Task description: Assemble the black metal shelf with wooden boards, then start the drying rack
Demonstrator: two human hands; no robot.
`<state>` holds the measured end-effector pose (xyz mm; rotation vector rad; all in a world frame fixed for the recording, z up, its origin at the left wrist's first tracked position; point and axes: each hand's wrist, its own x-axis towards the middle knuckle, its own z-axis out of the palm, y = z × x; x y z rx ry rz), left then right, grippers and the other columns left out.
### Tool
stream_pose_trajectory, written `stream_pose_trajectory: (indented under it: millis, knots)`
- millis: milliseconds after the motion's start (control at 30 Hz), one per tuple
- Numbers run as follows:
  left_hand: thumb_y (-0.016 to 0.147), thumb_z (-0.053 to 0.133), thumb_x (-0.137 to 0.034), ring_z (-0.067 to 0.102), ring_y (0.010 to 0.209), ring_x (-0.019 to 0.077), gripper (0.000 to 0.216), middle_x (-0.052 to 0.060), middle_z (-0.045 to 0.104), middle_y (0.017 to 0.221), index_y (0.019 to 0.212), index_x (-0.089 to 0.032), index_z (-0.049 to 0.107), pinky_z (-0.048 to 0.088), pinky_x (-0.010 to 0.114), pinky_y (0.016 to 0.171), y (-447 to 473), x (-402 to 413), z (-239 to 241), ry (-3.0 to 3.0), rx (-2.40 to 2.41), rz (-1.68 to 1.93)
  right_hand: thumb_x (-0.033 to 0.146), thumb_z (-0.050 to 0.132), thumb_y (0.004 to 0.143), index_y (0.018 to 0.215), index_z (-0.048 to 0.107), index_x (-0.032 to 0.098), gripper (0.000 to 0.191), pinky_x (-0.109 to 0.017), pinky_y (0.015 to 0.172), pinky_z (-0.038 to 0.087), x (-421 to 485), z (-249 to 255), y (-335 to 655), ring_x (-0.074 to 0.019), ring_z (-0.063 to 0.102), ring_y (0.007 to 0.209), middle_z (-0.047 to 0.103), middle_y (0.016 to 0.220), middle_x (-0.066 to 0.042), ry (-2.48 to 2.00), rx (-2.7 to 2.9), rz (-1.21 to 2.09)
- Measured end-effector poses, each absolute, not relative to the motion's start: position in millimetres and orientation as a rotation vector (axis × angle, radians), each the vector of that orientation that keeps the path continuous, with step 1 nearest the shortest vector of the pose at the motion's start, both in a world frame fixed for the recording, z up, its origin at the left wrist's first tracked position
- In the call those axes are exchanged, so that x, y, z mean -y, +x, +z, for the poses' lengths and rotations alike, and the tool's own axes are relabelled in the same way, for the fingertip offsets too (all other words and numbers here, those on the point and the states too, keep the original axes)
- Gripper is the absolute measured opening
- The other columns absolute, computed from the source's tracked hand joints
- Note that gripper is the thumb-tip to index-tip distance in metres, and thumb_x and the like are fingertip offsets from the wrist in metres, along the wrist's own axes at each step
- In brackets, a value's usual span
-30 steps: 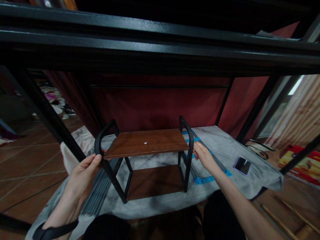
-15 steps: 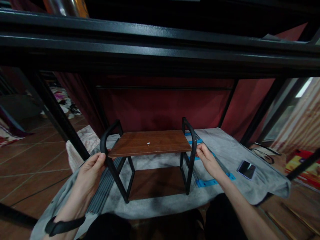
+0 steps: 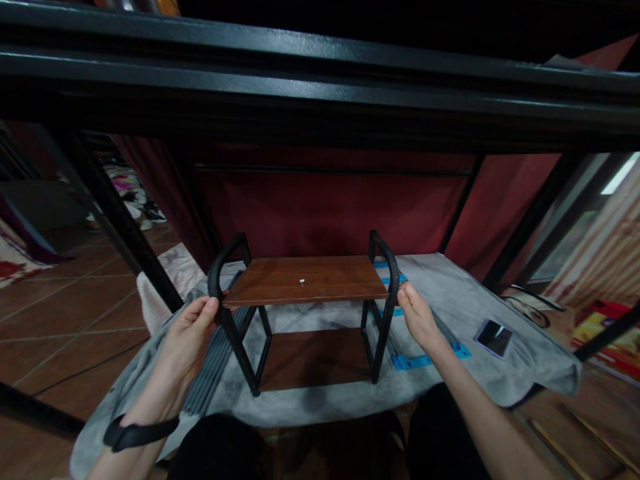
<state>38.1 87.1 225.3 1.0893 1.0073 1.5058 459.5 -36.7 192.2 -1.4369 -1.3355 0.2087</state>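
A small two-tier shelf rack (image 3: 306,283) with brown wooden boards and a black tubular frame stands upright on a grey cloth (image 3: 425,273). A small white spot marks its upper board. My left hand (image 3: 193,337) is closed on the left side of the frame at the upper board's height, its fingertips partly behind the tube. On the opposite side, my right hand (image 3: 417,317) pinches the right frame tube at about the same level. Some of its fingers are hidden behind the tube. The lower board (image 3: 315,360) is in shadow near the cloth.
Grey rods (image 3: 213,373) lie left of the rack. Blue-ended parts (image 3: 413,361) lie to its right, with a phone (image 3: 494,338) farther right. A thick black beam (image 3: 320,87) crosses above, and a dark red curtain (image 3: 325,207) hangs behind.
The view has shifted slightly, so the rack and both hands appear a little higher and to the right. Both hands keep their hold on the frame.
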Motion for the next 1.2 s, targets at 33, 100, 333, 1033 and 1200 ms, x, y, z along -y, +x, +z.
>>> stream_pose_trajectory:
  millis: [33,100,333,1033,1200]
  knots:
    - [0.058,0.096,-0.047,0.065,0.08,0.0171,0.047,0.0,0.072,0.08,0.086,-0.018,0.074,0.053,0.025,0.074,38.4,-87.7,224.8,1.095,-1.012,1.509,0.074,0.042,0.099,0.076,0.044,0.029,0.051,-0.036,0.069,0.037,35.8,190.9,457.9,-0.0216,0.044,0.071,0.047,0.071,0.002,-1.426,1.305,0.218]
    - [0.056,0.096,-0.048,0.066,0.078,0.0189,0.046,0.001,0.072,0.08,0.084,-0.019,0.073,0.054,0.026,0.072,39.3,-88.2,224.8,1.1,-1.031,1.504,0.075,0.043,0.098,0.075,0.043,0.029,0.052,-0.036,0.067,0.037,34.0,189.5,454.3,-0.0214,0.044,0.071,0.046,0.071,0.002,-1.394,1.24,0.253]
    - [0.058,0.094,-0.049,0.066,0.081,0.0204,0.045,0.001,0.069,0.08,0.084,-0.02,0.072,0.053,0.026,0.073,38.7,-86.8,224.2,1.108,-1.066,1.523,0.082,0.051,0.09,0.07,0.045,0.028,0.058,-0.034,0.056,0.04,32.3,202.8,454.6,-0.0182,0.044,0.058,0.046,0.061,0.003,-1.378,1.199,0.476]
    - [0.057,0.099,-0.039,0.065,0.072,0.0153,0.041,0.0,0.069,0.076,0.077,-0.018,0.07,0.053,0.027,0.071,38.1,-81.0,223.2,0.924,-0.865,1.536,0.079,0.059,0.087,0.065,0.055,0.028,0.056,-0.034,0.057,0.047,49.5,207.8,468.4,-0.0189,0.05,0.059,0.052,0.061,0.0,-1.506,1.203,0.476]
    - [0.058,0.097,-0.043,0.058,0.068,0.0129,0.038,0.001,0.068,0.072,0.072,-0.018,0.072,0.048,0.025,0.07,35.5,-81.0,221.6,1.064,-0.946,1.6,0.076,0.058,0.089,0.067,0.057,0.028,0.052,-0.035,0.059,0.048,48.9,205.3,468.5,-0.0199,0.051,0.062,0.054,0.064,-0.001,-1.49,1.2,0.454]
